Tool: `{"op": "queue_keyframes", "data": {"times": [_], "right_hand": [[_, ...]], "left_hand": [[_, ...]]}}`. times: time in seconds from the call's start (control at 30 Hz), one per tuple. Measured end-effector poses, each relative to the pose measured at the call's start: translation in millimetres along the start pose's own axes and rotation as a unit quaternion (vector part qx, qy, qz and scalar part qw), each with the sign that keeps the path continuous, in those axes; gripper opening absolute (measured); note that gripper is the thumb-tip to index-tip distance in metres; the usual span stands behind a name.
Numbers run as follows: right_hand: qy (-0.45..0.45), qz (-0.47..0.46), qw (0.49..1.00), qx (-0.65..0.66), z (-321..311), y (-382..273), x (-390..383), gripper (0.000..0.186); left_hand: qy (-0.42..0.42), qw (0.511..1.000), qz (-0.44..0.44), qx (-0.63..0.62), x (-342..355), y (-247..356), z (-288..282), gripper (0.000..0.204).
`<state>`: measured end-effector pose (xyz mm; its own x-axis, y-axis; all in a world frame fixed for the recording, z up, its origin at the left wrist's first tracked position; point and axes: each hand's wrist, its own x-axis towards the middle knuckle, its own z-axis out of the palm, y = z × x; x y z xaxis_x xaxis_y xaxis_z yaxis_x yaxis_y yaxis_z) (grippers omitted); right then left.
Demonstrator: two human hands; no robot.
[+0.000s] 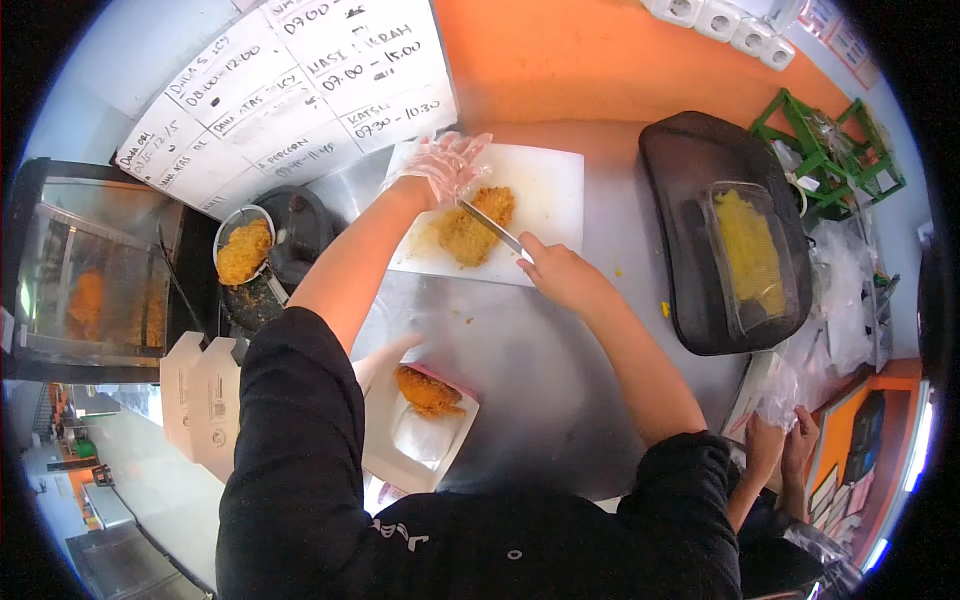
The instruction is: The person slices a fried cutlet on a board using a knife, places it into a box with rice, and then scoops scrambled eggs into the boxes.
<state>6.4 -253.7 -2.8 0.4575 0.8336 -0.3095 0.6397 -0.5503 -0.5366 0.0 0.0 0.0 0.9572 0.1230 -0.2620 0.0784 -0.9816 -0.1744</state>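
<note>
My right hand (560, 270) is closed round the handle of a knife (492, 228), its blade lying across a flat, golden breaded cutlet (475, 240). The cutlet rests on a white cutting board (550, 190). In a clear plastic glove, my left hand (452, 168) is at the board's upper left, fingers spread, beside the blade's tip and the cutlet's upper edge. Nothing shows in that hand. Below my left forearm, another person's hand (382, 362) is by an open cardboard box (385, 440) with a piece of fried chicken (430, 390) and a white wrapped bundle (424, 436).
At left are a bowl of breaded food (243, 250), a glass display case (95, 270) and folded cartons (200, 400). A black tray (690, 200) carries a clear container of yellow food (750, 260). Another person's hands (770, 445) hold a clear plastic bag at right. A whiteboard (300, 90) leans behind.
</note>
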Motion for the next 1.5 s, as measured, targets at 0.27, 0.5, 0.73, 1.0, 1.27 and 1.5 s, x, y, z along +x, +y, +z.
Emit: {"op": "queue_keyframes", "data": {"times": [0.27,0.5,0.73,1.0,1.27,1.5], "right_hand": [[0.030,-0.027,0.999,-0.030,50,18,25,0.022],[0.087,-0.008,0.996,0.001,-7,-8,7,0.025],[0.071,-0.013,0.997,-0.012,-16,22,22,0.025],[0.047,-0.015,0.999,0.017,0,51,37,0.025],[0.070,-0.028,0.997,-0.018,-20,29,29,0.023],[0.049,-0.026,0.998,-0.003,-7,27,28,0.023]], "left_hand": [[-0.036,0.997,0.043,0.054,3,0,51,0.052],[0.171,0.981,0.082,0.039,22,-27,-2,0.056],[0.029,0.990,0.078,-0.116,56,-11,5,0.060],[0.026,0.995,0.070,-0.068,69,1,22,0.055],[0.031,0.995,0.035,-0.083,56,-1,6,0.057],[0.024,0.984,0.051,-0.170,37,-11,19,0.064]]}}
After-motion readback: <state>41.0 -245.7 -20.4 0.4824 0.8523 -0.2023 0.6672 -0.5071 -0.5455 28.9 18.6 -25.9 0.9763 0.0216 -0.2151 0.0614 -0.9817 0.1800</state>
